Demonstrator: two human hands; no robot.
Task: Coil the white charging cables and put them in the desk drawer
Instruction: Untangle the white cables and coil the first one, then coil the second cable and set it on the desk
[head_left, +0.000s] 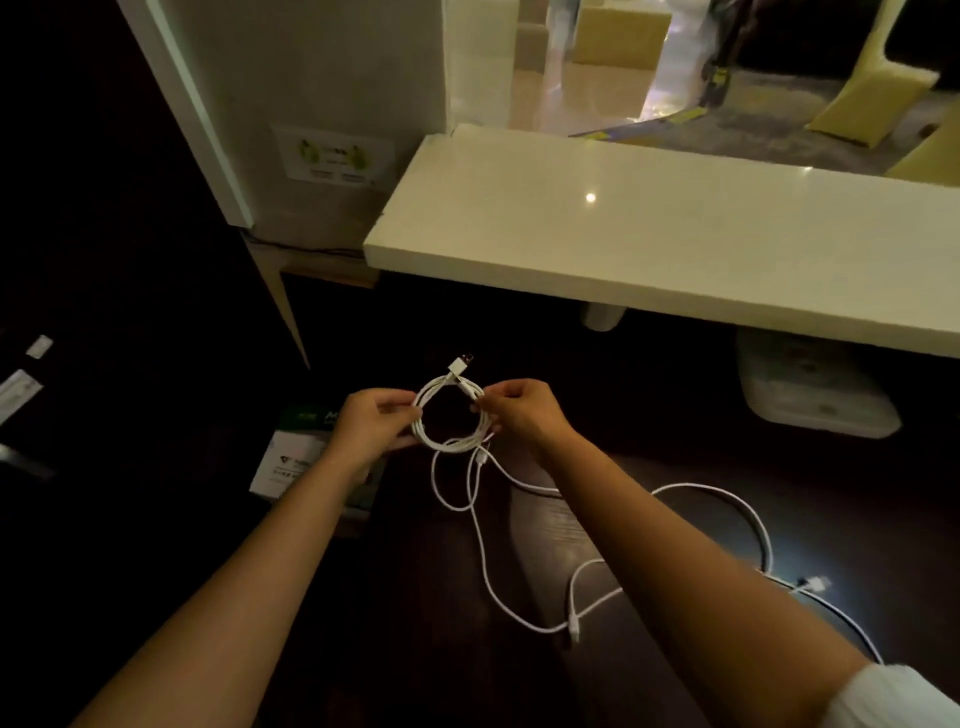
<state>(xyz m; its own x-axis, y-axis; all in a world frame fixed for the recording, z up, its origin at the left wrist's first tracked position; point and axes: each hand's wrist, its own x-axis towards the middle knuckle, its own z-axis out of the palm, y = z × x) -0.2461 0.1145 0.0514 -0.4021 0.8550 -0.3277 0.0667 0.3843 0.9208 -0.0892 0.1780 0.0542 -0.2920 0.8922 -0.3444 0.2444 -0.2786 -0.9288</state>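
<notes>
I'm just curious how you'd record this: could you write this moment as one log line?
step: coiling | left hand: holds coil | right hand: pinches coil | loose cable: trailing below | drawer: not seen

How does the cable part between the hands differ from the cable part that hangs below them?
The coil is wound into a tight round ring of several turns; the loose cable runs in wide, uneven single-strand curves. The coil is held up, the left hand gripping one side and the right hand pinching the other; the loose cable trails down unheld. A USB plug sticks up from the coil. Both are white.
</notes>
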